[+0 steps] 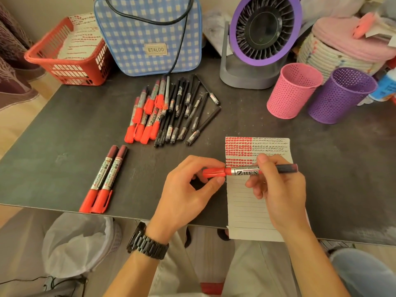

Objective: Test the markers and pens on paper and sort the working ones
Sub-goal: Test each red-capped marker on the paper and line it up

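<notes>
Both hands hold one red marker point(249, 170) level above the lined paper point(252, 202) on the dark table point(64, 136). The left hand point(188, 189) pinches its red cap point(214, 172) between thumb and curled fingers; the right hand point(280, 189) grips the barrel. Two red markers point(102, 181) lie apart at left, the unsorted pile point(171, 112) beyond.

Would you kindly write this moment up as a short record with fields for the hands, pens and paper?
left hand: grips the marker by its red cap
right hand: holds the marker's barrel
marker: red, level over the paper, cap against the barrel
paper: lined, red and black test marks across its top
set aside: two red markers, capped, side by side at the table near left
pile: red markers and black pens farther back
cups: pink cup, purple cup, upright, far right
</notes>
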